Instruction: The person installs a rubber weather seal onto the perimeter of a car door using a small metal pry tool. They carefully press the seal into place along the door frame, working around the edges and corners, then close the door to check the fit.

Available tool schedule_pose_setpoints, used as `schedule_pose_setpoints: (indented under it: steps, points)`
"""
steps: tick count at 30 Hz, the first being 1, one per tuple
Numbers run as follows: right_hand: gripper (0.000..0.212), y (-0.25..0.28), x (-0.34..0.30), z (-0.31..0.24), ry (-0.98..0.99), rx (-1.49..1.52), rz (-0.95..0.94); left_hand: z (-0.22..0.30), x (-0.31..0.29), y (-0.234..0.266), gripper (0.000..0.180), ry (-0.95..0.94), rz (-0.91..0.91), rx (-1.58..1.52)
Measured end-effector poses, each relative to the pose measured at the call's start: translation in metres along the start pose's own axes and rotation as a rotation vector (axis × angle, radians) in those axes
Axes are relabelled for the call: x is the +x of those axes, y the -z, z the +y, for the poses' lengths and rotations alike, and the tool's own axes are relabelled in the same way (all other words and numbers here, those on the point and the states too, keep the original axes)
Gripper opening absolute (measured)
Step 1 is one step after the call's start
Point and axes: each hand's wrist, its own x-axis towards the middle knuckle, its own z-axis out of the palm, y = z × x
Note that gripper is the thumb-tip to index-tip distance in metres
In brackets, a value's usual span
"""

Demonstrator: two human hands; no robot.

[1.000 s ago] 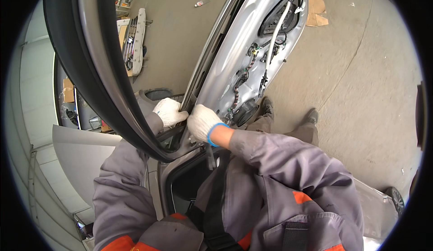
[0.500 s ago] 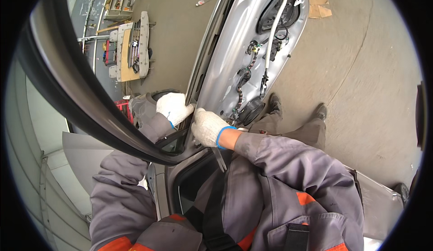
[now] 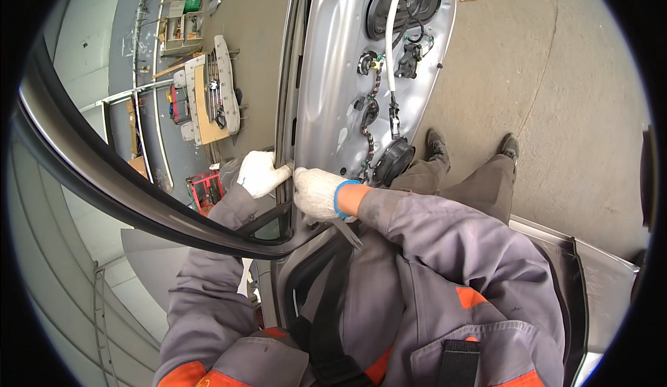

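Concrete floor [image 3: 514, 46] flanks the car door [image 3: 326, 74]; my left hand [image 3: 262, 174], grip unclear, touches its window sill [image 3: 286, 102]; my right hand [image 3: 319, 194] clasps a fork-tipped tool [image 3: 347, 235]: likely sill work, next needing firm bracing.

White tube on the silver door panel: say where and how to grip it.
I'd pinch the white tube across its lower end, above the dark fitting and below the black bracket, coming from the picture's right: it looks slim and straight there, with bare silver door panel on that side and wiring on its left.
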Motion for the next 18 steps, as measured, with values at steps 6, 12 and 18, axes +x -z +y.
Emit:
schedule_pose_setpoints:
  steps: [6, 12, 18]
  points:
    - [0.020, -0.030, 0.020, -0.015, 0.147, -0.445, 0.063, -0.018, 0.001, -0.004, 0.042, -0.001, -0.024, 0.053]
    - [0.018, -0.020, 0.018, -0.043, 0.079, -0.671, 0.073, -0.037, 0.006, -0.020, 0.041, -0.069, 0.041, -0.007]
    - [0.025, 0.001, 0.027, -0.036, 0.050, -0.655, 0.007, -0.029, 0.010, -0.007, 0.044, -0.085, 0.004, 0.081]
